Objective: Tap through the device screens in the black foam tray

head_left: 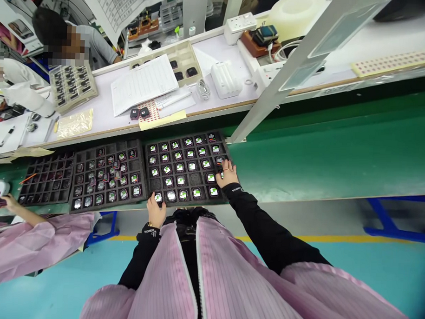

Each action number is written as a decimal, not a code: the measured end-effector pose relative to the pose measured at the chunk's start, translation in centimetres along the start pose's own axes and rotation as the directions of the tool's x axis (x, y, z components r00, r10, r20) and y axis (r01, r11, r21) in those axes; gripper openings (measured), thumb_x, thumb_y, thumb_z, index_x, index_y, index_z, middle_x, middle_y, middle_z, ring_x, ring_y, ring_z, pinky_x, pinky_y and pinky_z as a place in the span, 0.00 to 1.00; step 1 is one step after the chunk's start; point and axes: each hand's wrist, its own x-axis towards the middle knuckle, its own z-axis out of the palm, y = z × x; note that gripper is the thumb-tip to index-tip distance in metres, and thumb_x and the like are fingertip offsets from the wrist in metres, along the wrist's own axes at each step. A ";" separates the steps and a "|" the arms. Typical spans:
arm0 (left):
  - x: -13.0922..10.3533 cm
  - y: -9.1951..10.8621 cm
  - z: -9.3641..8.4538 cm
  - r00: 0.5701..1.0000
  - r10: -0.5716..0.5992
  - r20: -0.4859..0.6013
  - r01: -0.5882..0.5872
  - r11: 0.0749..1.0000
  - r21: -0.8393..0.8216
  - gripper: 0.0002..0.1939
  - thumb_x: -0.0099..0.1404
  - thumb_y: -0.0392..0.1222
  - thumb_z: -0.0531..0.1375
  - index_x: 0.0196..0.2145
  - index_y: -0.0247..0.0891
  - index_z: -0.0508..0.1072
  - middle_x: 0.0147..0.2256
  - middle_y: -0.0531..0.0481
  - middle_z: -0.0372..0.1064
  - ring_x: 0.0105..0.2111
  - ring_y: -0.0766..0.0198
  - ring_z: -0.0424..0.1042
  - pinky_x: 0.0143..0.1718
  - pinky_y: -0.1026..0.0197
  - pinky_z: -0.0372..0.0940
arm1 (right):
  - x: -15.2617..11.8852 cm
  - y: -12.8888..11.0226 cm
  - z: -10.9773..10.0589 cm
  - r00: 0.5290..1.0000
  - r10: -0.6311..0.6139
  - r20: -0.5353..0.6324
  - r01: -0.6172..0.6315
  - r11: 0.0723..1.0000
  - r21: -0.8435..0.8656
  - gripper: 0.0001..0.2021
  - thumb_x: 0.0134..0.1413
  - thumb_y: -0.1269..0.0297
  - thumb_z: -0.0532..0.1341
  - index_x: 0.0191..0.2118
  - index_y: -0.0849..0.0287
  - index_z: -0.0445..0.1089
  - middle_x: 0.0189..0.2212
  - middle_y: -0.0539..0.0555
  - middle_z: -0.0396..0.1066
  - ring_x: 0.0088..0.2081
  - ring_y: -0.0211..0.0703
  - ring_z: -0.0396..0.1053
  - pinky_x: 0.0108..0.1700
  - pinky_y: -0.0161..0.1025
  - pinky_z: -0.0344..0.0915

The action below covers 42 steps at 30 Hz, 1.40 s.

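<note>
A dark compartment tray (194, 180) lies in front of me, with small square smartwatches (192, 166) in most compartments, many with lit white and green screens. At the tray's near left corner, my left hand (156, 212) has its thumb and a finger on either side of a smartwatch (158, 197). My right hand (227, 175) is closed over another smartwatch (222, 175) in the right-hand column, covering most of it. Just beyond those fingers sits a watch (220, 160) with a dark screen.
Two more dark trays (141, 168) (72, 182) of watches stand to the left. At far left, a co-worker's hands (10, 202) hold a small object. A raised shelf carries papers (145, 85), a white adapter (225, 80) and a beige tray (184, 54). A grey post (259, 112) rises behind my tray.
</note>
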 end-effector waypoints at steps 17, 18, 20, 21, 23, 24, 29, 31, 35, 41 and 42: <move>-0.3 -0.1 0.8 0.998 -0.012 -0.055 0.014 0.999 0.041 0.31 0.62 0.39 0.55 0.61 0.29 0.57 0.55 0.32 0.59 0.56 0.44 0.61 0.59 0.40 0.57 | 7.4 2.1 -0.1 0.999 -0.022 0.034 0.026 0.992 -0.121 0.40 0.53 0.64 0.50 0.69 0.80 0.41 0.63 0.74 0.55 0.67 0.67 0.50 0.65 0.68 0.48; -0.4 0.0 0.9 0.998 -0.011 -0.060 0.014 0.999 0.045 0.31 0.62 0.39 0.55 0.61 0.29 0.56 0.55 0.32 0.59 0.56 0.44 0.61 0.59 0.40 0.57 | 8.3 2.1 -0.2 0.998 -0.026 0.056 0.034 0.991 -0.132 0.39 0.53 0.64 0.50 0.69 0.79 0.42 0.64 0.73 0.54 0.67 0.66 0.49 0.66 0.67 0.48; -0.4 0.1 1.0 0.997 -0.017 -0.071 0.021 0.998 0.055 0.31 0.62 0.39 0.54 0.62 0.28 0.56 0.55 0.31 0.59 0.56 0.44 0.60 0.59 0.40 0.57 | 9.9 2.0 -0.3 0.995 -0.039 0.094 0.051 0.990 -0.129 0.39 0.53 0.63 0.51 0.68 0.78 0.45 0.66 0.72 0.51 0.68 0.66 0.47 0.67 0.64 0.47; -0.5 0.2 1.1 0.997 -0.024 -0.077 0.028 0.998 0.060 0.31 0.62 0.39 0.54 0.62 0.28 0.55 0.55 0.31 0.59 0.56 0.44 0.60 0.59 0.40 0.57 | 10.7 2.0 -0.3 0.993 -0.046 0.107 0.059 0.991 -0.119 0.39 0.53 0.63 0.51 0.68 0.78 0.47 0.66 0.71 0.50 0.68 0.65 0.46 0.68 0.63 0.46; -0.6 0.4 1.1 0.996 -0.040 -0.083 0.046 0.996 0.070 0.32 0.63 0.40 0.54 0.63 0.28 0.54 0.55 0.31 0.59 0.56 0.44 0.60 0.59 0.40 0.57 | 12.1 1.8 -0.3 0.991 -0.059 0.119 0.070 0.994 -0.090 0.39 0.52 0.62 0.52 0.67 0.80 0.49 0.67 0.71 0.50 0.69 0.66 0.44 0.69 0.62 0.44; -0.6 0.5 1.2 0.995 -0.048 -0.083 0.054 0.996 0.074 0.32 0.63 0.40 0.53 0.63 0.28 0.54 0.55 0.31 0.59 0.56 0.44 0.60 0.58 0.40 0.57 | 12.7 1.7 -0.2 0.991 -0.064 0.116 0.073 0.995 -0.075 0.39 0.51 0.62 0.52 0.67 0.80 0.49 0.67 0.71 0.50 0.69 0.66 0.44 0.69 0.63 0.43; -0.8 0.9 1.4 0.992 -0.072 -0.102 0.081 0.993 0.082 0.31 0.64 0.40 0.52 0.63 0.27 0.54 0.56 0.30 0.58 0.55 0.44 0.59 0.58 0.40 0.56 | 14.4 1.0 0.2 0.989 -0.089 0.115 0.095 0.994 -0.047 0.43 0.49 0.62 0.54 0.68 0.81 0.45 0.66 0.73 0.50 0.69 0.70 0.41 0.67 0.70 0.39; -0.8 1.0 1.5 0.991 -0.079 -0.107 0.088 0.993 0.083 0.31 0.64 0.39 0.52 0.63 0.27 0.54 0.56 0.30 0.58 0.55 0.44 0.59 0.58 0.40 0.56 | 14.4 0.7 0.0 0.985 -0.078 0.155 0.091 0.992 -0.082 0.43 0.49 0.62 0.54 0.68 0.84 0.42 0.65 0.75 0.51 0.69 0.70 0.40 0.67 0.69 0.38; -0.7 0.9 1.7 0.989 -0.091 -0.117 0.101 0.991 0.087 0.32 0.63 0.39 0.52 0.63 0.27 0.54 0.56 0.30 0.58 0.55 0.43 0.59 0.58 0.40 0.56 | 13.5 0.6 -0.7 0.988 -0.065 0.141 0.079 0.992 -0.101 0.42 0.51 0.63 0.52 0.67 0.85 0.41 0.66 0.75 0.50 0.70 0.67 0.39 0.67 0.67 0.40; -0.4 0.7 1.9 0.988 -0.052 -0.142 0.067 0.992 0.104 0.32 0.62 0.40 0.53 0.63 0.26 0.54 0.55 0.30 0.59 0.53 0.43 0.60 0.56 0.39 0.57 | 9.3 3.0 -1.4 0.995 -0.065 0.075 0.067 0.998 -0.021 0.41 0.51 0.64 0.53 0.69 0.79 0.42 0.66 0.73 0.50 0.69 0.67 0.43 0.67 0.67 0.43; -0.4 0.7 1.9 0.989 -0.053 -0.138 0.068 0.992 0.110 0.33 0.62 0.40 0.53 0.63 0.26 0.54 0.54 0.30 0.59 0.53 0.43 0.60 0.56 0.40 0.58 | 8.3 3.5 -1.4 0.996 -0.065 0.066 0.066 0.998 -0.008 0.41 0.51 0.64 0.53 0.69 0.78 0.42 0.66 0.72 0.50 0.69 0.66 0.44 0.67 0.67 0.44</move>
